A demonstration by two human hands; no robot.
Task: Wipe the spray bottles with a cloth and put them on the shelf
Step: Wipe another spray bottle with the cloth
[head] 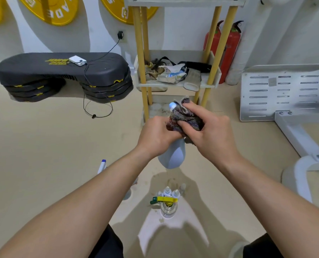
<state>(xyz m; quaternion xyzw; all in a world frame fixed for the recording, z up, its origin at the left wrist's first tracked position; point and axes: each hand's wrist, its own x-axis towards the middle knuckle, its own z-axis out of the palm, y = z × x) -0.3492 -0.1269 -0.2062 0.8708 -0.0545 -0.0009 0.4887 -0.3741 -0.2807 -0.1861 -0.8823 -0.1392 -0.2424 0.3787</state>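
Beige floor (52,146) lies open at the left and lower left of the frame. At centre, the left hand (157,135) grips a grey bottle (173,155) by its neck, and the right hand (210,135) clutches a cloth (184,116) wrapped round its head. Just beyond stands the shelf (140,53), its posts near the hands. More bottles (166,200) stand at lower centre.

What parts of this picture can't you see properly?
Head view only.
1. The held spray bottle: neck and trigger hidden under the cloth, the left hand and the right hand.
2. The second spray bottle: body behind the left forearm.
3. The small bottles on the floor: blurred, labels unreadable.
4. The yellow discs: cut by the top edge.
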